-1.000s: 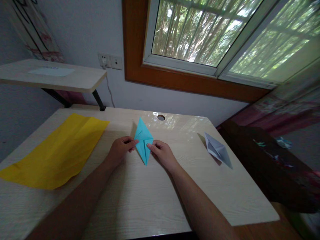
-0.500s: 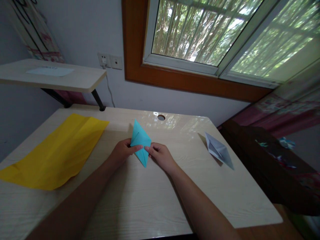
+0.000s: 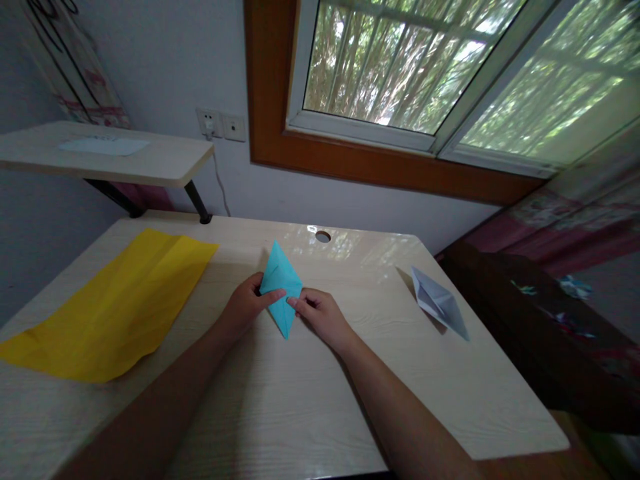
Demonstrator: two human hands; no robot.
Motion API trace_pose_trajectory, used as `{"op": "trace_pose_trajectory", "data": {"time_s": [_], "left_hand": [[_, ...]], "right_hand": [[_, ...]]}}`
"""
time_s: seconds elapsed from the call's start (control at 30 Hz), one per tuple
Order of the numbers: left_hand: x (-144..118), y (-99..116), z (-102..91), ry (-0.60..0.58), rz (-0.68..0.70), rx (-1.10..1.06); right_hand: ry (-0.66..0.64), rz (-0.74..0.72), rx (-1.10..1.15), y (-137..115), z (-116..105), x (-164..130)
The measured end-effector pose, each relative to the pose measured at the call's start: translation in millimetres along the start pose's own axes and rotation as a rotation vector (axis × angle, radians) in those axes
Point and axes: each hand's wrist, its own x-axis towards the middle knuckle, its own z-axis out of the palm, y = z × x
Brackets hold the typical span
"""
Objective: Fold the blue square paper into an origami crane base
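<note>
Since a second ago, we have tilted the turquoise kite-shaped folded paper [image 3: 281, 288] leftward. Our left hand [image 3: 246, 304] and right hand [image 3: 320, 316] pinch its side corners above the pale wooden desk [image 3: 300, 393]. Creases seem aligned; we press evenly outward.

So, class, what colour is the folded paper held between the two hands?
Light blue, turquoise-like: the folded paper, seen best in the head view.

Folded paper [image 3: 280, 288] mid-table [image 3: 310, 393] between both hands, flat sheet [image 3: 110, 307] to its left, paper boat [image 3: 439, 301] to its right.
</note>
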Motion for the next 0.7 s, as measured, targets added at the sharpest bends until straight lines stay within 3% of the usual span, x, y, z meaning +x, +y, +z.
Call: {"op": "trace_pose_trajectory", "data": {"time_s": [0.13,0.33,0.7], "left_hand": [[0.2,-0.6,0.2,-0.01,0.002,-0.035],[-3.0,-1.3,-0.2,-0.132,-0.115,-0.113],[-5.6,-1.9,1.4,-0.095,-0.119,-0.171]], "right_hand": [[-0.009,-0.02,0.024,1.7,-0.2,0.2],[-0.011,-0.051,0.009,0.3,0.1,-0.1],[-0.005,-0.072,-0.034,-2.2,1.0,-1.0]]}}
